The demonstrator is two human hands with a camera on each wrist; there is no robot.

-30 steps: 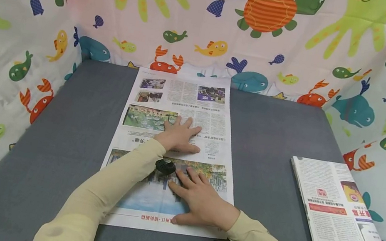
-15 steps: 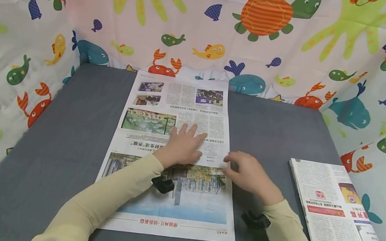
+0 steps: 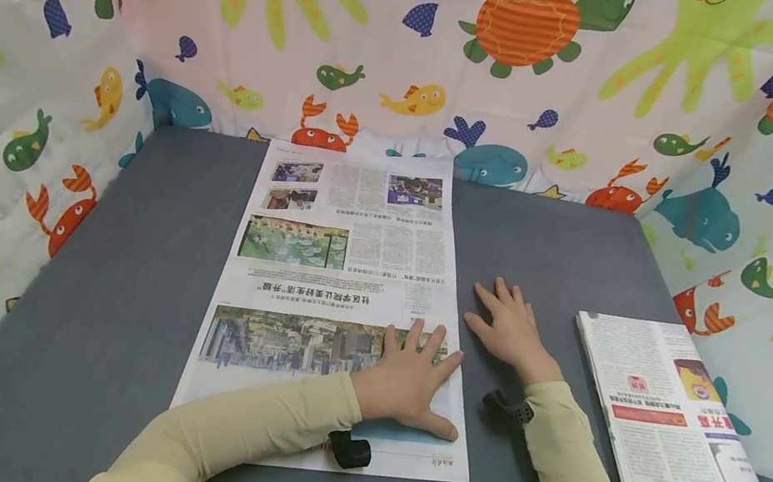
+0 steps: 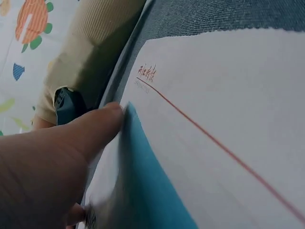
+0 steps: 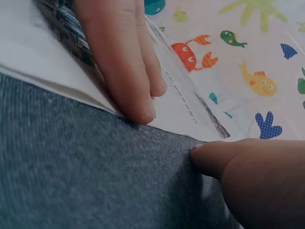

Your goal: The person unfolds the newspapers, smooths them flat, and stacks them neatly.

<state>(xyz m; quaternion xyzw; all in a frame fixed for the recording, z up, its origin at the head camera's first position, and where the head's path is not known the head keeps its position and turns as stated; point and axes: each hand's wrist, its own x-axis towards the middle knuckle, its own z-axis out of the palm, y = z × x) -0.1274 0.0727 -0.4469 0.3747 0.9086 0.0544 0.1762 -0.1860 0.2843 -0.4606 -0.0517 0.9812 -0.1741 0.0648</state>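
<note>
Head view: your left hand (image 3: 406, 387) is spread wide, fingers fanned, palm down on the long white newspaper (image 3: 317, 293) with colour photos; it grips nothing, and probably keeps the paper flat. The paper stretches away ahead and leftward of that hand. Your right hand (image 3: 509, 328) sits just off the paper's right edge, over the grey cloth-covered table (image 3: 127, 250), fingers loosely spread, holding nothing; perhaps placed there to mind that edge. To its right, apart, lies a thick stack of folded white newspapers (image 3: 675, 430), presumably kept aside. Left wrist view: your left thumb (image 4: 90, 131) is straight, its tip near the paper's edge; most fingers hidden. Right wrist view: your right thumb (image 5: 228, 157) points at the edge; whether it touches, you can't tell. Fingers (image 5: 119, 62) above look like your left ones, tips at the edge.
</note>
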